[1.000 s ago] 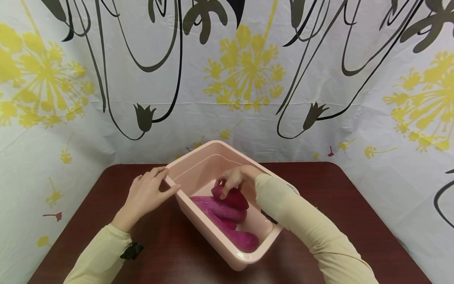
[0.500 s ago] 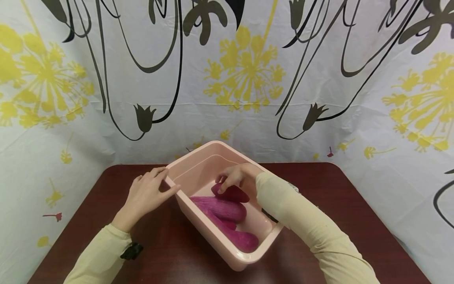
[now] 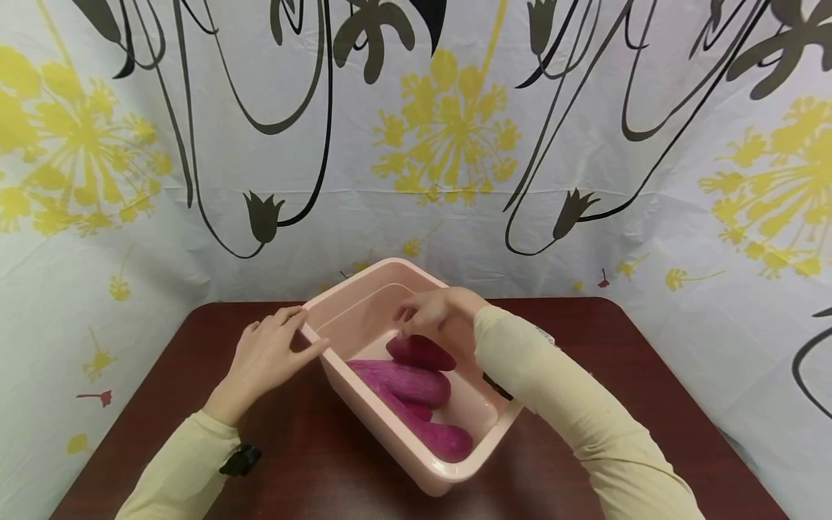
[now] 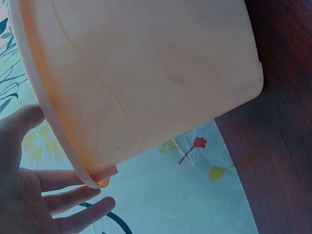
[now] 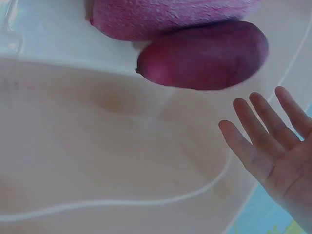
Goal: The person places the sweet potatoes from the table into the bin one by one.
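Note:
My left hand (image 3: 263, 355) rests at the left corner of a pink plastic bin (image 3: 375, 417), its fingers fairly straight against the rim. The left wrist view shows thumb and fingers along the rim's outer side. Inside the bin lie several purple, elongated vegetables. The uppermost is a smooth, dark magenta oblong vegetable (image 3: 422, 352) with a small pointed tip. Beside it lies a streaky purple, longer one (image 3: 406, 383), and a third long one (image 3: 448, 442) reaches the near corner. My right hand (image 3: 429, 312) is over the dark vegetable, holding nothing; the right wrist view shows its fingers extended (image 5: 263, 126), apart from it.
The bin stands askew on a dark red-brown table (image 3: 273, 462). Behind and at both sides hangs a white curtain (image 3: 455, 245) with yellow and grey flower prints. The bin's walls rise around my right hand.
My right hand has let go of the dark magenta vegetable, which now lies flatter beside the streaky one, and has lifted slightly away. My left hand stays at the rim.

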`<state>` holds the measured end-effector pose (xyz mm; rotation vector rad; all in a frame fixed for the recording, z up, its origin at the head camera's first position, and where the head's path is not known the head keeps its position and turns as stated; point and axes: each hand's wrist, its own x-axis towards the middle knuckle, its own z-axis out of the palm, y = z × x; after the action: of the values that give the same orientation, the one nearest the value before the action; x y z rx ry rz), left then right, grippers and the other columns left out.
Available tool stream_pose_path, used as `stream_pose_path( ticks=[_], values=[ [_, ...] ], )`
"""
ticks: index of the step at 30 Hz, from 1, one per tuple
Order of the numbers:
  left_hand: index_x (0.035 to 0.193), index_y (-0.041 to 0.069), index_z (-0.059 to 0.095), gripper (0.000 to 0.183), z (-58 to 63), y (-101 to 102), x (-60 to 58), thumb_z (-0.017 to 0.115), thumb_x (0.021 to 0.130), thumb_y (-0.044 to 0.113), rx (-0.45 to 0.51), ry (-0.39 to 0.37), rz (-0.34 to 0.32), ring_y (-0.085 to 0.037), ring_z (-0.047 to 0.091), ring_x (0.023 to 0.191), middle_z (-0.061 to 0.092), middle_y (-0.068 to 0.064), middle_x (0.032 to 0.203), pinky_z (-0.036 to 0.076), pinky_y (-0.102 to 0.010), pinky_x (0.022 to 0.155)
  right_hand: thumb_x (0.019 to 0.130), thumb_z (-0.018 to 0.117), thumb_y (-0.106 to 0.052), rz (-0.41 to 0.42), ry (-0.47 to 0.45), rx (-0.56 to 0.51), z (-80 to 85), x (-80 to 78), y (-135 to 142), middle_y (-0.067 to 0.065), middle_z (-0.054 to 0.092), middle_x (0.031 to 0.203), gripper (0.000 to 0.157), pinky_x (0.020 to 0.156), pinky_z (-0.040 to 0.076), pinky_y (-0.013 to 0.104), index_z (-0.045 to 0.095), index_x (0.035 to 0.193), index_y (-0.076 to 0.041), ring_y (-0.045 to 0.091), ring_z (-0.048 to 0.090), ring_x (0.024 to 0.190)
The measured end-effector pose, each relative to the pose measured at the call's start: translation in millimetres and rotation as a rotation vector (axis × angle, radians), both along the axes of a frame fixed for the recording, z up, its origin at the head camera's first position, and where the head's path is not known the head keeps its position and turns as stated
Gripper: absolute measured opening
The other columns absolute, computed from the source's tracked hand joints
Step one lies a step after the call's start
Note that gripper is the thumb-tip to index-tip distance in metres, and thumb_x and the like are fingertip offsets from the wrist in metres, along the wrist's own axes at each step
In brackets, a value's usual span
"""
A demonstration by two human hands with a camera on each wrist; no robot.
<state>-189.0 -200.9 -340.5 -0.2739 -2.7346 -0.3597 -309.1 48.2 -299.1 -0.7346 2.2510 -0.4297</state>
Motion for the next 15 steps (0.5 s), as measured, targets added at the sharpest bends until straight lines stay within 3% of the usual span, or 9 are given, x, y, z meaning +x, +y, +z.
stream_pose_path(
  ticks=[4,11,15],
  values=[
    [0.118,0.0,0.055,0.066,-1.1,0.2,0.5,0.057,0.077,0.052,-0.001,-0.006,0.001,-0.033,0.049,0.102,0.051,-0.018,0.115,0.031,-0.055,0.084,0.085,0.055,-0.027,0.037,0.017,-0.011,8.9,0.3,0.5,0.007,0.044,0.126,0.046,0.08,0.043,0.044,0.042,0.126,-0.013,0.017,0.043,0.11],
    [0.118,0.0,0.055,0.067,-1.8,0.0,0.4,0.056,0.077,0.053,-0.01,0.001,0.001,-0.033,0.049,0.102,0.051,-0.018,0.115,0.031,-0.055,0.084,0.086,0.052,-0.024,0.085,0.063,-0.034,26.8,5.3,1.4,0.003,0.046,0.122,0.045,0.074,0.044,0.031,0.04,0.129,-0.013,0.015,0.045,0.106],
    [0.118,0.001,0.055,0.067,-0.8,-0.2,0.2,0.056,0.077,0.053,-0.012,0.008,0.0,-0.033,0.049,0.102,0.051,-0.018,0.115,0.031,-0.055,0.084,0.086,0.053,-0.023,0.14,0.111,-0.066,38.5,8.1,4.8,0.004,0.045,0.123,0.046,0.086,0.038,0.03,0.04,0.129,-0.011,0.017,0.042,0.112]
  ],
)
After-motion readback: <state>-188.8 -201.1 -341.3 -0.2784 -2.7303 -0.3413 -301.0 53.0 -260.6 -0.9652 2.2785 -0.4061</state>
